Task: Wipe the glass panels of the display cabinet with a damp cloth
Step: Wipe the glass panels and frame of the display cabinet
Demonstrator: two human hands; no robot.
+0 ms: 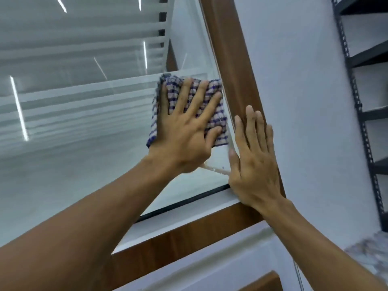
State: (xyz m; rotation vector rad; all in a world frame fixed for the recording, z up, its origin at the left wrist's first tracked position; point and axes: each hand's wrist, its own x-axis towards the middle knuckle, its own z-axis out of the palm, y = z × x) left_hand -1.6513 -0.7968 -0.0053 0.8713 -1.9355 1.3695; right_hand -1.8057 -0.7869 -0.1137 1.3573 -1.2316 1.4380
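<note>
Up close, two hands, left hand [184, 131] spread flat on one checked cloth [218, 122], right hand [254, 164] spread on wooden frame [231, 59].

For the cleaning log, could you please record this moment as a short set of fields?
left hand: left hand flat, fingers spread, pressing cloth on glass
right hand: right hand flat on the wooden frame, holding nothing
cloth: checked blue and white, folded, beside the frame
wiping spot: lower right corner of the panel
background: dark shelving at right

Black metal shelving [357, 59] far rt (slotted uprights); white wall [294, 80]
</note>
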